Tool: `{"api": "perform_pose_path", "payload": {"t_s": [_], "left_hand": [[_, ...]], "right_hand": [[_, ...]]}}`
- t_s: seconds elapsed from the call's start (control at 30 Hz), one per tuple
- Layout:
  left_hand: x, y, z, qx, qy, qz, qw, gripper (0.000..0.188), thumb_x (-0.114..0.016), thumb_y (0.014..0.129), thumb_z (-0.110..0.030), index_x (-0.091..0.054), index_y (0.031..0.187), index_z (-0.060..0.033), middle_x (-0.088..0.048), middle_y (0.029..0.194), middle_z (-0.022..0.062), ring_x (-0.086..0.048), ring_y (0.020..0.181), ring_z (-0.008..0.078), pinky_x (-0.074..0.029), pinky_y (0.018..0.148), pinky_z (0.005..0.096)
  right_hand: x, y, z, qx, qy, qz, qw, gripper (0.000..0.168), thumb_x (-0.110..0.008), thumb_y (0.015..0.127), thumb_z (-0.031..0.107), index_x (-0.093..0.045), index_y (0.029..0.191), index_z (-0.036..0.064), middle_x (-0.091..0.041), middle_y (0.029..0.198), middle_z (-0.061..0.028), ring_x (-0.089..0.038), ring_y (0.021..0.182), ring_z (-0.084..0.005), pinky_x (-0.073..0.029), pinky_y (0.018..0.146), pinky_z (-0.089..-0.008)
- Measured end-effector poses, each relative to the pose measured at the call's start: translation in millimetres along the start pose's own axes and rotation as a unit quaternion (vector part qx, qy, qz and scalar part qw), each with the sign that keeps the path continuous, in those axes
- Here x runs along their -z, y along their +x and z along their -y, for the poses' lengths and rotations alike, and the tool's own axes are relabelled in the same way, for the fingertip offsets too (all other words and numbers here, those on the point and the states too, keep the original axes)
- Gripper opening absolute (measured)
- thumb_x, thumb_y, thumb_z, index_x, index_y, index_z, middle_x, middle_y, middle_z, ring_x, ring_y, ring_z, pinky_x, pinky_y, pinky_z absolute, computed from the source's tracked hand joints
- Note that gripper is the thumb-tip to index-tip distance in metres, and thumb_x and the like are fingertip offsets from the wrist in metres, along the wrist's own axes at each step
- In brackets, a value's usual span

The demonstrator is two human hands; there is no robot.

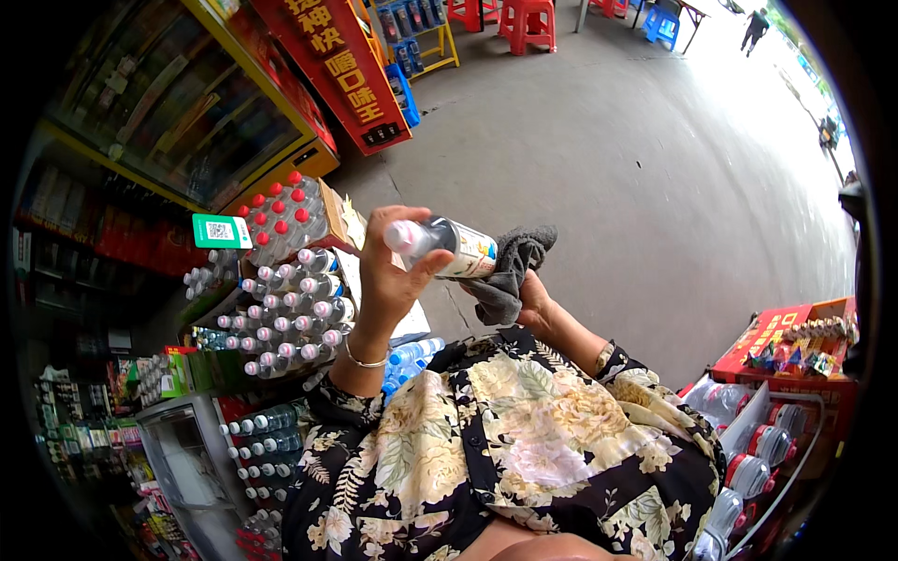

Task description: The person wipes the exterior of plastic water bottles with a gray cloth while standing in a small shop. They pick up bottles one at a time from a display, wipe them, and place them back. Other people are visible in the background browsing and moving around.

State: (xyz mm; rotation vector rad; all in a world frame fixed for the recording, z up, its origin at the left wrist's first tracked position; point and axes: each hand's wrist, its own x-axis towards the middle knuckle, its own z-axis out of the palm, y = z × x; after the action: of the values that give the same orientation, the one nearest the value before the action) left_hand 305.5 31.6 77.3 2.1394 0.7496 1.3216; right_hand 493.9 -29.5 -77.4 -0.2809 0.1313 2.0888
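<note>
My left hand (389, 270) grips a plastic drink bottle (471, 247) near its pinkish-white cap, with thumb and fingers on either side. The bottle is tilted on its side in front of my chest, its cap towards the left and its printed label facing up. A dark grey cloth (515, 263) is bunched in my right hand (536, 300) and touches the bottle's base end. Part of that hand's fingers is hidden behind the cloth. Left of my left forearm stand rows of similar bottles with pale caps (287, 315).
Red-capped bottles (291, 210) stand behind them, beside a green card with a printed code (222, 231). A glass-front cabinet (182, 98) is at upper left. Red stools (527, 26) stand far off. Large water bottles (751, 473) and a red box of small packets (793, 343) are at right.
</note>
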Motion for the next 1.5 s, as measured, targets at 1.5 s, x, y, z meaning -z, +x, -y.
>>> {"api": "perform_pose_path", "payload": {"t_s": [1.5], "left_hand": [[357.2, -140.7, 215.9, 0.264, 0.427, -0.286, 0.816, 0.042, -0.078, 0.068, -0.017, -0.059, 0.101, 0.0011, -0.061, 0.101, 0.0198, -0.058, 0.096, 0.0364, -0.047, 0.084, 0.0419]], "right_hand": [[-47.5, -67.6, 97.8, 0.332, -0.408, -0.083, 0.846, 0.045, -0.045, 0.099, 0.031, -0.048, 0.130, -0.001, -0.054, 0.128, -0.0123, -0.054, 0.115, -0.0243, -0.044, 0.099, -0.0402]]}}
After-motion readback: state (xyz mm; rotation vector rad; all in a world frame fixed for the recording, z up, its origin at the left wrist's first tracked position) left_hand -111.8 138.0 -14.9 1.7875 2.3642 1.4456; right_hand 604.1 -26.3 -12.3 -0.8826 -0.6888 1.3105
